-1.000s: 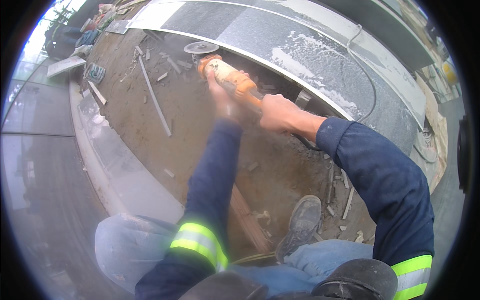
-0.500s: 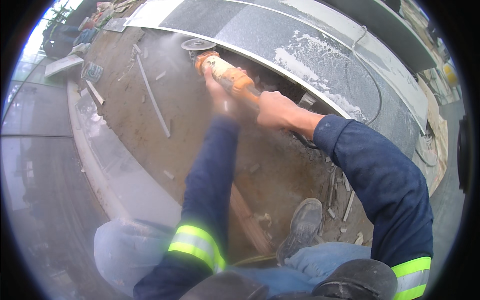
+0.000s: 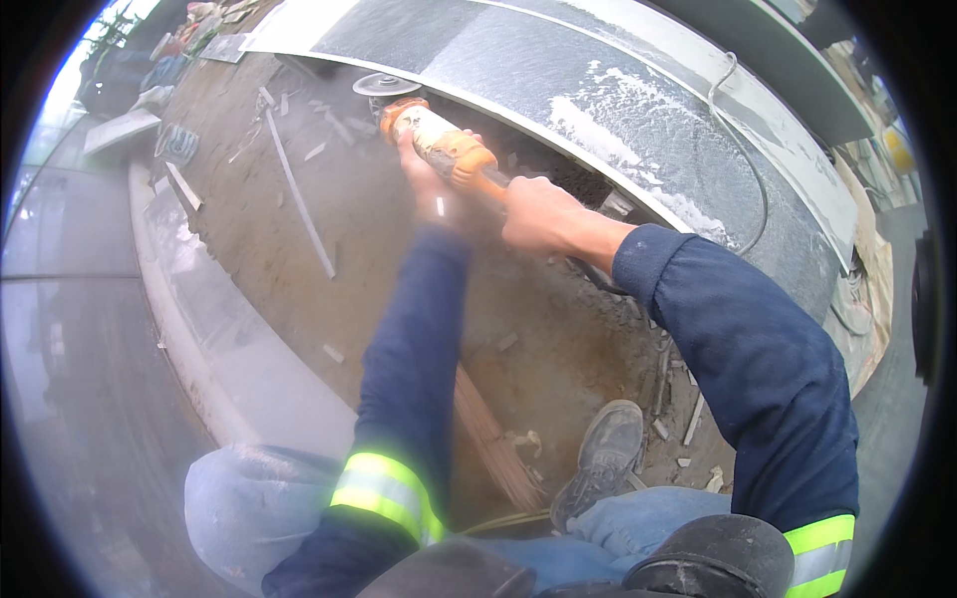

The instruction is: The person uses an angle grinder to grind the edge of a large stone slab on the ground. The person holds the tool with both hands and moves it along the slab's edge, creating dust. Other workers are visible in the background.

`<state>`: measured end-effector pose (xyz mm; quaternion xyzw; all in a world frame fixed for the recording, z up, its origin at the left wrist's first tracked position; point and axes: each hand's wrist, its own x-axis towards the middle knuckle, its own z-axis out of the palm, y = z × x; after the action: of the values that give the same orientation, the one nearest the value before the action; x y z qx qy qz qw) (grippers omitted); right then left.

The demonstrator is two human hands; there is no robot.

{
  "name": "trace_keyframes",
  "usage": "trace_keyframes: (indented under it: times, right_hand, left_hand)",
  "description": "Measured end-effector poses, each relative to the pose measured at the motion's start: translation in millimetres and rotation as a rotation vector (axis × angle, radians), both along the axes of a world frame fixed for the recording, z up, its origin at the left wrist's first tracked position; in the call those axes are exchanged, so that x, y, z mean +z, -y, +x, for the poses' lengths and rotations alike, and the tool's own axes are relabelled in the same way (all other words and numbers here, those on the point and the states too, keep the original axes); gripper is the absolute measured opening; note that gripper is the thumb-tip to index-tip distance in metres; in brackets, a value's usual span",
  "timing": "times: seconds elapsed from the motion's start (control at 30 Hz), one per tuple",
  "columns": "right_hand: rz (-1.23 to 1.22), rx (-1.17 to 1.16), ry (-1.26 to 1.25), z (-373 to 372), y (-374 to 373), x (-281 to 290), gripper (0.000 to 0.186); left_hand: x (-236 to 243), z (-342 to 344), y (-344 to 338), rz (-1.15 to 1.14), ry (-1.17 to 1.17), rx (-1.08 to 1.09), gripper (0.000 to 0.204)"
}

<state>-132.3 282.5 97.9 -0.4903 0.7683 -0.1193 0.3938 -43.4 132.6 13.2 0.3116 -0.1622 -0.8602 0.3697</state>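
An orange angle grinder [image 3: 449,148], its casing scuffed with pale dust, is held in both hands. My left hand [image 3: 427,184] wraps under its front body near the head. Around the narrower rear handle, my right hand [image 3: 543,214] is closed. At the tool's far end the round disc [image 3: 386,86] lies close to the edge of a long grey stone slab [image 3: 498,60]; whether it touches, I cannot tell. The slab's upper face carries white dusty patches, and its near edge is a thin pale strip. A dark cord trails from the handle below my right wrist.
Thin offcut strips [image 3: 299,194] and stone chips lie on the dusty brown ground. A grey cable [image 3: 763,169] loops over the slab. Glossy panels [image 3: 70,349] stand at left. A wooden piece [image 3: 493,439] lies near my shoe [image 3: 603,453]. Rubble and bags sit at the far left.
The grinder and both hands have shifted slightly left along the slab's edge. The dust around the disc has thinned, showing more chips on the ground.
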Motion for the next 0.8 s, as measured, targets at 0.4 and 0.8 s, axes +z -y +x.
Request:
trace_keyframes:
  times: [0.4,0.8]
  right_hand:
    - [0.071,-0.003,0.005,-1,2,3,0.029]
    - [0.068,0.005,-0.016,0,-18,8,0.032]
  left_hand:
    - [4,0,-1,0.041,0.006,-0.009,0.092]
    - [4,2,-19,-0.012,0.037,-0.006,0.091]
